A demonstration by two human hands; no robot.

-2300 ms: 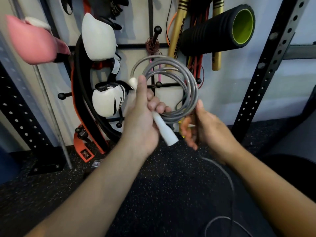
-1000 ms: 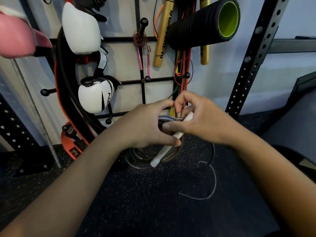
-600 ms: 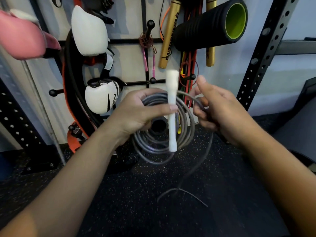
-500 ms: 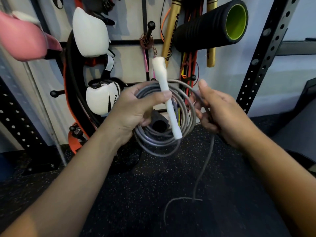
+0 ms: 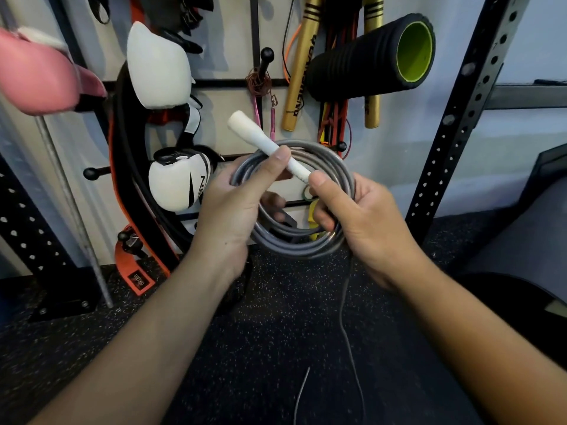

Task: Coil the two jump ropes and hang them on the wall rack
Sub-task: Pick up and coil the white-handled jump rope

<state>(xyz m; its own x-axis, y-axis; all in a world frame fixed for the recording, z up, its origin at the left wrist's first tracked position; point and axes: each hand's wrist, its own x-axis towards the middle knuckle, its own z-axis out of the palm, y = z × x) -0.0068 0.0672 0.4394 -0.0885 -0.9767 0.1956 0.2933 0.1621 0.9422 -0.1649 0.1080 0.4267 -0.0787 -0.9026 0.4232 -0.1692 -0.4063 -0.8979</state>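
Coiling nearly done: since half a second ago, right hand (image 5: 362, 222) has closed onto grey rope coil (image 5: 331, 167); left hand (image 5: 233, 207) pins white handle (image 5: 264, 142) against it. Loose tail (image 5: 346, 317) shortened, rack (image 5: 256, 84) unreached.

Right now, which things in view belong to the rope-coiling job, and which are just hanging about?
In the job:
- grey jump rope, coiled, tail trailing to the floor
- its white handle
- left hand, gripping coil and handle
- right hand, gripping the coil
- wall rack with ball-tipped pegs

Just hanging about:
- white boxing gloves
- pink glove
- black foam roller
- gold sticks
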